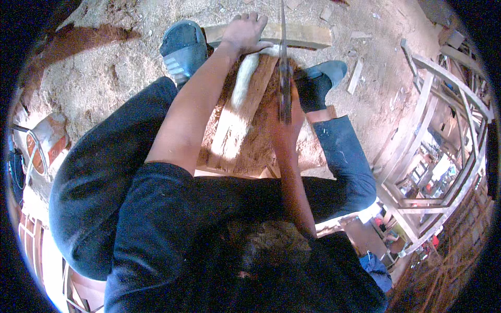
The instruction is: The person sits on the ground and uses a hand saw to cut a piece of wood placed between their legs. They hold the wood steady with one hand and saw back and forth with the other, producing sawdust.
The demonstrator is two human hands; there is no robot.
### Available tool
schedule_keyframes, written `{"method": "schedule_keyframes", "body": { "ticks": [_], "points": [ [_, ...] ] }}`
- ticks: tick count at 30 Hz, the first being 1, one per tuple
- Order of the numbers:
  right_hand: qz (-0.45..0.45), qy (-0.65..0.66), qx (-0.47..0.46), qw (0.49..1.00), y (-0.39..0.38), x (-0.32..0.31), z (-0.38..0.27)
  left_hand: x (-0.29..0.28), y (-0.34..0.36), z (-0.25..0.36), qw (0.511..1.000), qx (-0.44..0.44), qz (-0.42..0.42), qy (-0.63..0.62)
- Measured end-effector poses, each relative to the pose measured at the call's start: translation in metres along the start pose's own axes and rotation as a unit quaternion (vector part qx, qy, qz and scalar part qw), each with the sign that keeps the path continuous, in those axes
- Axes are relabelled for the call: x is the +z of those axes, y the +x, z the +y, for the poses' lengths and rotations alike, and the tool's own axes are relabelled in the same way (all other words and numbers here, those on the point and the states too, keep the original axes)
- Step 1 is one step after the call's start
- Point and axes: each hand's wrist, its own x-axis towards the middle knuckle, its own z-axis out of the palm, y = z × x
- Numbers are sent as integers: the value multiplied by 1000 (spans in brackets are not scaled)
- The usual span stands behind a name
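Observation:
My left hand [244, 34] presses down at the far end of a curved, pale piece of wood [244, 83], its thumb lying along that piece and its fingers bent over beside a thick wooden beam [308, 35]. My right hand [288, 117], blurred by motion, is closed around the near end of a long dark bladed tool [284, 78]. The blade points away from me and shows edge-on; whether it is a saw or a machete, I cannot tell. A flat wooden plank [232, 133] lies between my legs, under the curved piece.
Reddish sawdust [255, 141] surrounds the plank. My shoes [185, 47] rest on either side of the wood. A rusty metal can [49, 138] stands at the left. On the right are a wooden frame [425, 104] and a loose wood strip [355, 77].

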Motion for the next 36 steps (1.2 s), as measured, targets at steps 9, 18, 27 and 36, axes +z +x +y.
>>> {"method": "schedule_keyframes", "body": {
  "ticks": [9,18,27,36],
  "points": [
    [-33,59,64,996,42,6,-19,1,0,0,1000,-3,5,12],
    [16,17,-41,999,-1,-8,5,4,1,-2,999,2,37,6],
    [-16,86,6,996,-24,-28,-20,7,2,-2,1000,7,13,11],
    [-85,45,126,987,-18,-17,-13,0,6,-7,1000,-22,-18,-5]
  ]
}}
